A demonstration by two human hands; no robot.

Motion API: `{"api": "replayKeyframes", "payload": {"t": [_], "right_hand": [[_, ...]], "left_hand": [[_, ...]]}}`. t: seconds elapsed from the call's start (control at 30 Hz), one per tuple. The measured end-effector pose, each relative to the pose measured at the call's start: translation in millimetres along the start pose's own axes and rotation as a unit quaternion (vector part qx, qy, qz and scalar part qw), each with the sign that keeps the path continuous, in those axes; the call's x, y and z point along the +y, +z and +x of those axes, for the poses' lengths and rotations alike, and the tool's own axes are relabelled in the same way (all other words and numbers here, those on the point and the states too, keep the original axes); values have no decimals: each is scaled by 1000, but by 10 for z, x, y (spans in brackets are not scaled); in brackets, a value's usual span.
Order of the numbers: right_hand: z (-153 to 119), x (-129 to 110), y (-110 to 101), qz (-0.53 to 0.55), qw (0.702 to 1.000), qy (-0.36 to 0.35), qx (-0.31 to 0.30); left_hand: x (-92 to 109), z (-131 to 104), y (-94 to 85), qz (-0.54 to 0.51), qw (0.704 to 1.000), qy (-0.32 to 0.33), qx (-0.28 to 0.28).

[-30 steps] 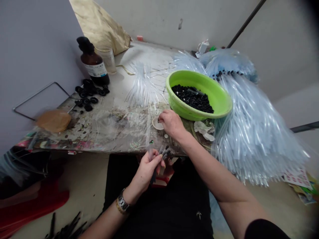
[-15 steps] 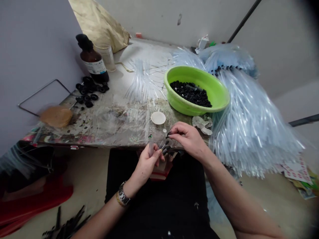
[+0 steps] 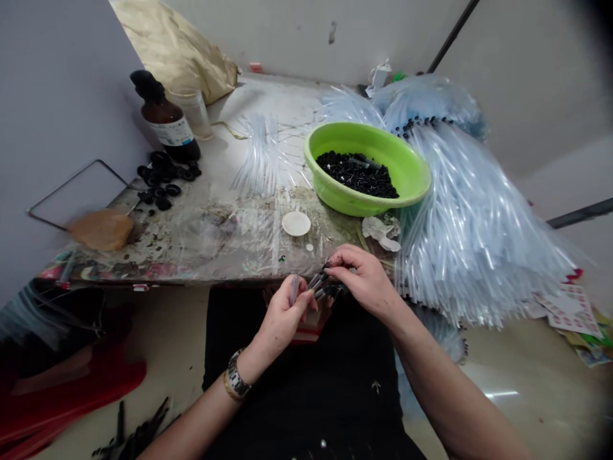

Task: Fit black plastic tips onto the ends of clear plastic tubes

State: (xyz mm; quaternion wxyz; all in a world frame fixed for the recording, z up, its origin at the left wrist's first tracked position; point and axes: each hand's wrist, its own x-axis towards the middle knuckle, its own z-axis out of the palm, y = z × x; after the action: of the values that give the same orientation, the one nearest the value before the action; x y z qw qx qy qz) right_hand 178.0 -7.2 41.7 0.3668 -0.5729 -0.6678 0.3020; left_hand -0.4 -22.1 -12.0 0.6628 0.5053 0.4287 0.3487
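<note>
Over my lap, just below the table's front edge, my left hand point(image 3: 280, 316) is closed around a small bundle of thin tubes point(image 3: 317, 281) with dark ends. The tubes point up and to the right. My right hand point(image 3: 366, 281) is closed in a pinch at the far ends of these tubes, with a small black piece point(image 3: 326, 266) between thumb and forefinger. Whether that piece sits on a tube end is too small to tell. Beyond my right hand stands a green basin point(image 3: 330, 199) holding many small black pieces.
A large heap of clear tubes point(image 3: 469, 223) covers the table's right side. A white lid point(image 3: 295, 223) and crumpled tissue point(image 3: 380, 231) lie near my hands. At the left are a brown bottle point(image 3: 170, 131), a clear cup point(image 3: 194, 112), black rings point(image 3: 160, 179) and an orange-brown block point(image 3: 100, 229).
My right hand has come down to the tube ends with the black piece; before, it was held a little above them. My left hand still holds the bundle. The view has shifted slightly.
</note>
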Motion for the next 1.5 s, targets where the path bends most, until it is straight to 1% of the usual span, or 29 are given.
{"api": "replayKeyframes", "payload": {"t": [0.13, 0.4, 0.57, 0.9, 1.27, 1.5], "right_hand": [[-14, 6, -6, -1, 1000, 2, -1], [-36, 14, -15, 0, 1000, 10, -11], [-67, 19, -31, 4, 1000, 13, -7], [-130, 103, -42, 11, 1000, 29, -5], [-149, 121, -19, 9, 999, 48, 6], [-192, 111, 39, 12, 998, 54, 11]], "left_hand": [[-10, 2, 4, 21, 1000, 3, -6], [-111, 14, -16, 54, 998, 13, -16], [-106, 19, -11, 86, 996, 13, -23], [-132, 71, 0, 134, 990, 29, -35], [-110, 93, 10, 134, 990, 19, -31], [-70, 126, 31, 119, 992, 30, -25]]}}
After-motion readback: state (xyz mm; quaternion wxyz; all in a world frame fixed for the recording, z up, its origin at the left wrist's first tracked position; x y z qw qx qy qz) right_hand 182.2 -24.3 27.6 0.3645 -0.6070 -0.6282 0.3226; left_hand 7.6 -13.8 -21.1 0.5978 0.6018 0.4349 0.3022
